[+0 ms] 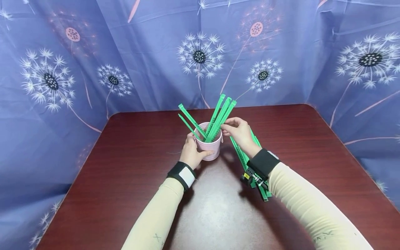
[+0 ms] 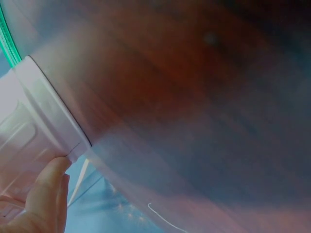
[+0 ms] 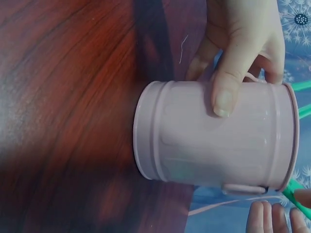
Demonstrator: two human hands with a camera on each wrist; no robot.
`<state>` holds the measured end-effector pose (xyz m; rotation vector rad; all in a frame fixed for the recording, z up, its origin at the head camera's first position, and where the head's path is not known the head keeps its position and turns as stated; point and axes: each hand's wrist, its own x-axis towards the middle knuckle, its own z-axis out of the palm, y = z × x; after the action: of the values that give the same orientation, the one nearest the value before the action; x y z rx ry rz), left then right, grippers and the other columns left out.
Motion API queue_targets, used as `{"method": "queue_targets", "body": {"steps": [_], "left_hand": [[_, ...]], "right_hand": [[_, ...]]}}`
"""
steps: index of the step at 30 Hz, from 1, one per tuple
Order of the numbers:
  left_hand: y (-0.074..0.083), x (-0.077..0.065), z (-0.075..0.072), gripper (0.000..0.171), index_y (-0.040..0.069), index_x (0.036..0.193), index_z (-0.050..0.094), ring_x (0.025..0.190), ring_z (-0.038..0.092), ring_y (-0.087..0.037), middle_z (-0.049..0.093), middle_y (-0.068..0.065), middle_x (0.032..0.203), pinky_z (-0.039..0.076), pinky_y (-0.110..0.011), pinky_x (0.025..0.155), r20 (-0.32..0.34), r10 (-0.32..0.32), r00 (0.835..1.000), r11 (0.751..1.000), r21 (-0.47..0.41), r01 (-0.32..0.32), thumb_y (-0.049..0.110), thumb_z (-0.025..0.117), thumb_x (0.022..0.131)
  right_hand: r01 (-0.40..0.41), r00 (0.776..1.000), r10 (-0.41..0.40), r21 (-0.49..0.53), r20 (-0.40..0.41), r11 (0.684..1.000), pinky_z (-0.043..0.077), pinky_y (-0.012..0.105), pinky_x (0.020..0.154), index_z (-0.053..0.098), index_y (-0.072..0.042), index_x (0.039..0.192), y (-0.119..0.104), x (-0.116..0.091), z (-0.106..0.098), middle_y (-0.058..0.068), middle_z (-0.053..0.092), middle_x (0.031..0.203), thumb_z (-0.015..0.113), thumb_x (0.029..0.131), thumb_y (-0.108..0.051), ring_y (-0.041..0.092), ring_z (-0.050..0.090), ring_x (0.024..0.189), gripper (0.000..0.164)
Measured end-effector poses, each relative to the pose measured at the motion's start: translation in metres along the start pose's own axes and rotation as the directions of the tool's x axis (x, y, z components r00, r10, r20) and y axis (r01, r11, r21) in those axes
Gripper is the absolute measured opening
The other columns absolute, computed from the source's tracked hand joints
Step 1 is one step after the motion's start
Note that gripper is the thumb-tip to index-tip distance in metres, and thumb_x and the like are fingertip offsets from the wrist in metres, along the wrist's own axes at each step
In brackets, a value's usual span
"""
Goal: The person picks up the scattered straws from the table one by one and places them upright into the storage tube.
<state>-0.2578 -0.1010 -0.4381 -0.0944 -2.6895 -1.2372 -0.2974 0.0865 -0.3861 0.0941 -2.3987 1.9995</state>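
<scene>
Now then, the right hand [image 1: 238,133] is up at the rim, thumb and fingers pinching a green strip [image 3: 290,191] that leans out of the pink bucket [image 1: 214,148]. Thin, light stuff, by the look of it: stiff enough to stand, springy enough to bend, so mid-length or higher is the place to pinch. Across to the left hand [image 1: 191,152], and it's gripping the bucket, thumb over the front wall, fingers round the side. Smart spot, that: the shell looks rigid, light and smooth, likely a bit slippery, so hold the wall, not the loose side handle. More strips fan from the mouth, and a loose pile [image 1: 240,155] lies under the right wrist on the reddish-brown table [image 1: 140,156], patterned curtain [image 1: 156,52] behind.
</scene>
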Motion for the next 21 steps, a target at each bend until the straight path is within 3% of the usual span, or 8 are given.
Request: {"method": "queue_targets", "body": {"steps": [3, 6, 9, 12, 16, 18, 21], "left_hand": [[-0.002, -0.001, 0.000, 0.097, -0.002, 0.142, 0.034, 0.124, 0.057, -0.039, 0.054, -0.026, 0.133, 0.046, -0.047, 0.104, -0.013, -0.003, 1.000, 1.000, 0.001, 0.003, 0.027, 0.091, 0.069], [-0.002, -0.001, 0.001, 0.097, -0.002, 0.142, 0.034, 0.124, 0.056, -0.040, 0.054, -0.026, 0.133, 0.046, -0.047, 0.105, -0.006, 0.008, 1.000, 1.000, 0.000, -0.008, 0.027, 0.091, 0.070], [-0.001, 0.000, 0.001, 0.097, -0.002, 0.142, 0.033, 0.125, 0.056, -0.040, 0.053, -0.027, 0.134, 0.045, -0.048, 0.106, 0.000, 0.018, 1.000, 1.000, -0.005, -0.018, 0.028, 0.091, 0.070], [-0.001, 0.000, 0.001, 0.097, -0.002, 0.142, 0.033, 0.126, 0.055, -0.040, 0.053, -0.027, 0.134, 0.045, -0.047, 0.106, 0.000, 0.017, 1.000, 1.000, -0.007, -0.017, 0.028, 0.091, 0.070], [-0.001, 0.000, 0.001, 0.096, -0.001, 0.142, 0.033, 0.125, 0.056, -0.039, 0.053, -0.026, 0.134, 0.045, -0.047, 0.106, 0.002, 0.007, 1.000, 1.000, 0.000, -0.007, 0.028, 0.091, 0.070], [-0.001, 0.000, 0.000, 0.096, -0.001, 0.142, 0.033, 0.125, 0.056, -0.040, 0.053, -0.026, 0.133, 0.045, -0.047, 0.106, 0.002, 0.002, 1.000, 1.000, 0.002, -0.002, 0.029, 0.091, 0.070], [-0.002, 0.000, 0.000, 0.096, -0.001, 0.142, 0.034, 0.125, 0.056, -0.039, 0.054, -0.026, 0.133, 0.045, -0.047, 0.106, 0.001, -0.001, 1.000, 1.000, 0.000, 0.001, 0.028, 0.091, 0.070]], "right_hand": [[0.004, 1.000, -0.003, -0.047, 0.018, 0.999, 0.060, 0.029, 0.076, 0.060, 0.007, 0.122, 0.002, 0.002, -0.007, 0.026, 0.066, 0.119, 0.069, 0.091, -0.015, 0.001, 0.068, 0.071, 0.039], [-0.008, 1.000, 0.009, -0.181, 0.006, 0.983, 0.059, 0.025, 0.072, 0.062, 0.004, 0.123, 0.006, 0.007, -0.025, 0.026, 0.068, 0.118, 0.069, 0.091, -0.019, 0.001, 0.068, 0.068, 0.040], [-0.058, 0.998, 0.062, -0.383, -0.001, 0.922, 0.059, 0.029, 0.074, 0.062, 0.000, 0.125, 0.012, 0.009, -0.050, 0.024, 0.068, 0.117, 0.066, 0.093, -0.023, 0.011, 0.072, 0.074, 0.040], [-0.109, 0.991, 0.135, -0.563, 0.004, 0.820, 0.058, 0.035, 0.074, 0.062, 0.002, 0.126, 0.020, 0.009, -0.075, 0.025, 0.068, 0.114, 0.060, 0.094, -0.019, 0.026, 0.071, 0.083, 0.038], [-0.158, 0.971, 0.238, -0.682, 0.025, 0.714, 0.057, 0.035, 0.065, 0.064, 0.007, 0.115, 0.033, 0.006, -0.101, 0.027, 0.068, 0.105, 0.058, 0.089, -0.011, 0.030, 0.069, 0.077, 0.032], [-0.180, 0.953, 0.297, -0.694, 0.051, 0.697, 0.059, 0.035, 0.063, 0.064, 0.009, 0.106, 0.039, 0.004, -0.109, 0.027, 0.067, 0.098, 0.058, 0.088, -0.008, 0.028, 0.068, 0.071, 0.025], [-0.215, 0.928, 0.364, -0.680, 0.082, 0.701, 0.060, 0.036, 0.064, 0.063, 0.007, 0.096, 0.047, 0.002, -0.115, 0.022, 0.064, 0.087, 0.059, 0.087, -0.006, 0.024, 0.066, 0.066, 0.016]]}}
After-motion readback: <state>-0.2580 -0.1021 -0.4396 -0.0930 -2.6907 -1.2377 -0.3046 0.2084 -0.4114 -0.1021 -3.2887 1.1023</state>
